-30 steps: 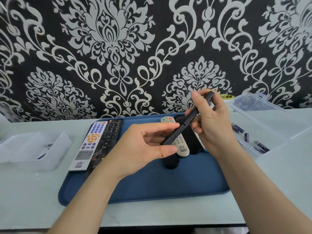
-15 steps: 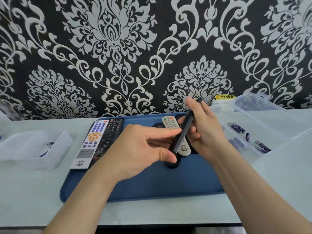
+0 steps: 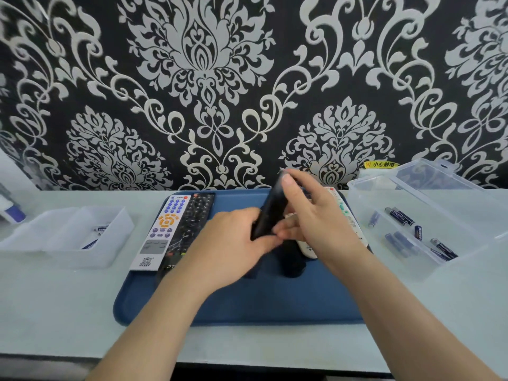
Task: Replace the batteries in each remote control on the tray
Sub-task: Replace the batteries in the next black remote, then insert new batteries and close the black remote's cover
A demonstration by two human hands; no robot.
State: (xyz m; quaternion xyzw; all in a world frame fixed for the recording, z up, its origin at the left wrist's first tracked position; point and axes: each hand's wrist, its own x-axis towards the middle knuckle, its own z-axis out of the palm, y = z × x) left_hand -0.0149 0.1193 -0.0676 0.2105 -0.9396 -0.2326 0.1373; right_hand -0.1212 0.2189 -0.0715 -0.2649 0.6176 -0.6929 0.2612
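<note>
Sitting on the pale desk (image 3: 55, 312), nearest the camera: blue tray (image 3: 247, 306). Both forearms come in from 6 o'clock across it.

Above tray centre, left hand (image 3: 228, 248) and right hand (image 3: 316, 221) share one slim black remote (image 3: 270, 210). It is lifted off the tray and tilted, top end toward 12-1 o'clock.
- Left fingers curled round its lower end, thumb against it.
- Right thumb laid along the upper end, other fingers wrapped behind.
- Both sets of fingers clamped on that remote.
- Motion blur: can't tell the state of the battery cover.

Flat on the tray:
- Just under the hands, a second black remote (image 3: 292, 259).
- 3 o'clock of the hands, a white remote (image 3: 345, 213), mostly hidden by the right hand.
- 9 o'clock, a white remote with blue and orange buttons (image 3: 165, 229), side by side and touching a black keypad remote (image 3: 196, 218).

Off the tray:
- 9 o'clock, frosted bin (image 3: 63, 243) holding a few used batteries (image 3: 100, 229).
- 3 o'clock, clear box (image 3: 365, 204) with loose dark batteries (image 3: 401, 215), its lid (image 3: 439, 177) open behind.

Farthest: black-and-silver damask wallpaper (image 3: 203, 78), yellow label (image 3: 380, 164) at 1 o'clock.
</note>
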